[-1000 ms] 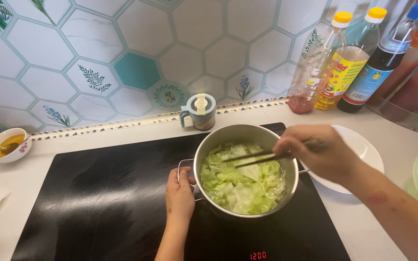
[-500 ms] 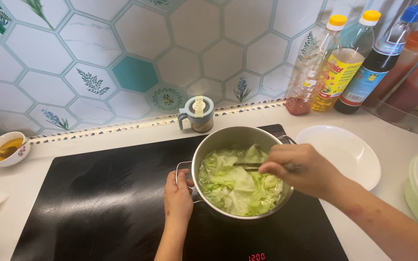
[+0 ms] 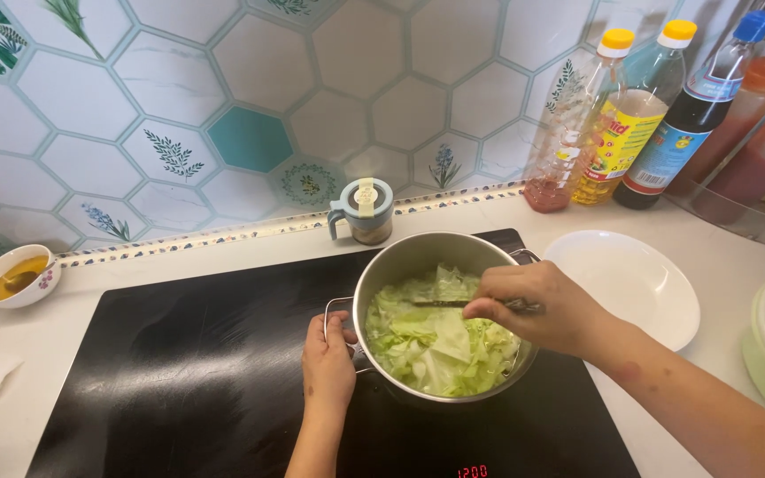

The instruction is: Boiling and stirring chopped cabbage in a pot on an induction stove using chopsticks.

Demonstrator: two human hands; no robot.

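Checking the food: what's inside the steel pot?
The steel pot holds pale green cabbage pieces, with chopsticks from the right hand in them. Anything beneath the cabbage is hidden.

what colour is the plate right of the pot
White, plain with no pattern; the plate shows best in the head view, beside the steel pot.

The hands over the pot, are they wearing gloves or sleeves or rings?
No gloves: the left hand and the right hand are both bare. No sleeves show on either forearm as far as the picture reaches. I see no watch or bracelet, and no ring that I can make out. The nails look short and unpainted.
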